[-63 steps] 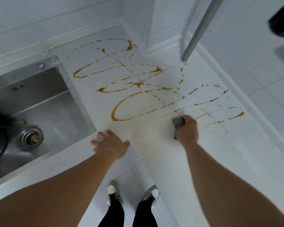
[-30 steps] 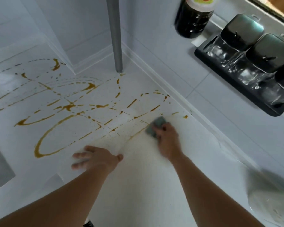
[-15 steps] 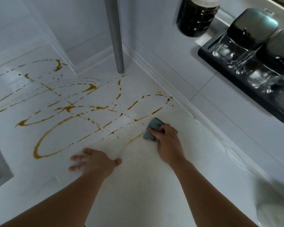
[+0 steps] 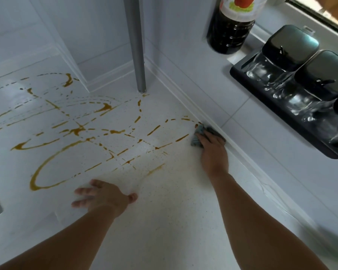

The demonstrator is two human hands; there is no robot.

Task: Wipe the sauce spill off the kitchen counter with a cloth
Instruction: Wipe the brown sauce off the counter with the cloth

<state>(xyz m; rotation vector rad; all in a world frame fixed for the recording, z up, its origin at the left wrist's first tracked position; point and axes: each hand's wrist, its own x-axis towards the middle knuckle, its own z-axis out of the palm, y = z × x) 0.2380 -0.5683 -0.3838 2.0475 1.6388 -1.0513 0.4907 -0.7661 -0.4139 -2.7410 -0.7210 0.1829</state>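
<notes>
White bench [image 4: 164,221] runs to a tiled wall; brown sauce [image 4: 74,131] loops over its left and middle; wiping is under way; the right hand [image 4: 213,151] presses a grey cloth [image 4: 196,141] by the wall edge, fingers curled over it; the left hand [image 4: 103,195] rests flat, fingers spread; next, I judge, firm strokes leftward through the loops.

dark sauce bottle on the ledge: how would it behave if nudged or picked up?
The sauce bottle looks nearly full of dark liquid, so probably heavy for its size. It stands tall on a narrow ledge, so a nudge might tip it. Its ribbed plastic wall should help a grip hold.
</notes>
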